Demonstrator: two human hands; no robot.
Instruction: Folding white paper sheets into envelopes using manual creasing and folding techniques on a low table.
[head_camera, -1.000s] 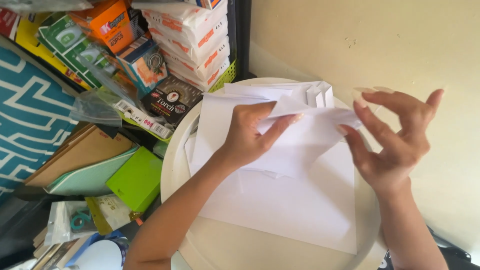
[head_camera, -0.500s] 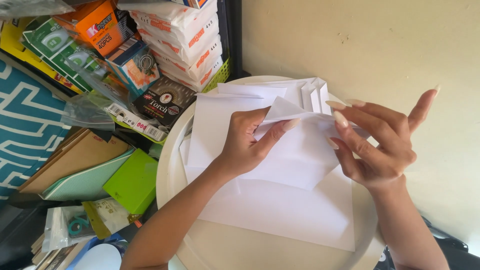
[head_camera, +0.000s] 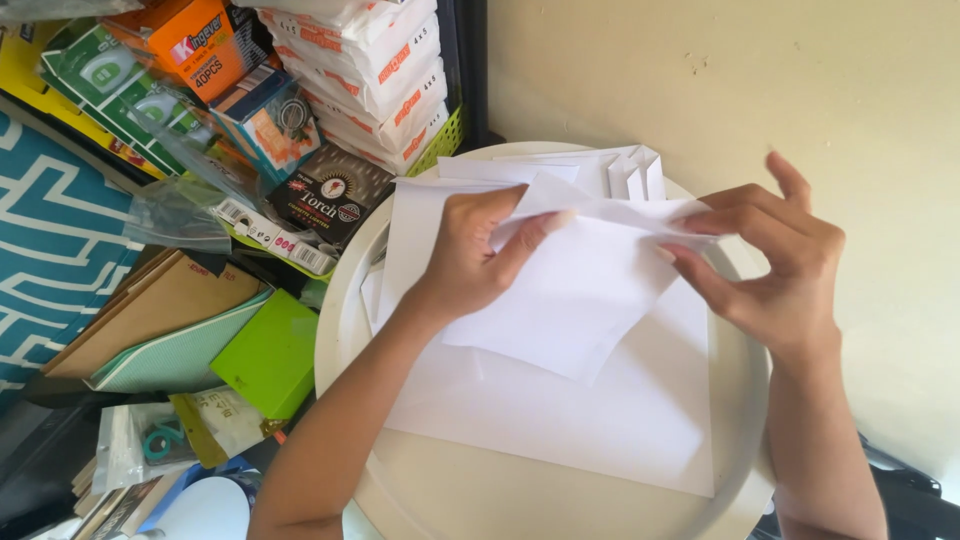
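The head view looks down on a round cream worktop (head_camera: 560, 500) in the middle of the frame, where a person is folding a white sheet of paper (head_camera: 570, 300). The left hand (head_camera: 480, 255) has its grip closed on the sheet's upper left part, thumb stretched along a raised flap. The right hand (head_camera: 780, 260) pinches the same flap's right end between thumb and fingertips, its other fingers spread upward. Between the two hands the top edge is turned over into a narrow strip, lifted a little off the surface; the lower part of the sheet hangs as a slanted corner pointing toward the bottom of the frame.

Judging by this, one fold at the top is begun but not pressed flat, and the rest of the sheet is unfolded, so the piece seems early in its shaping.

Under it lies a larger flat white sheet (head_camera: 620, 430), untouched. At the upper rim of the worktop, several already folded white paper pieces (head_camera: 630, 172) stand together. At the left of the frame are stacked boxes (head_camera: 350, 60) and a green folder (head_camera: 265, 355).
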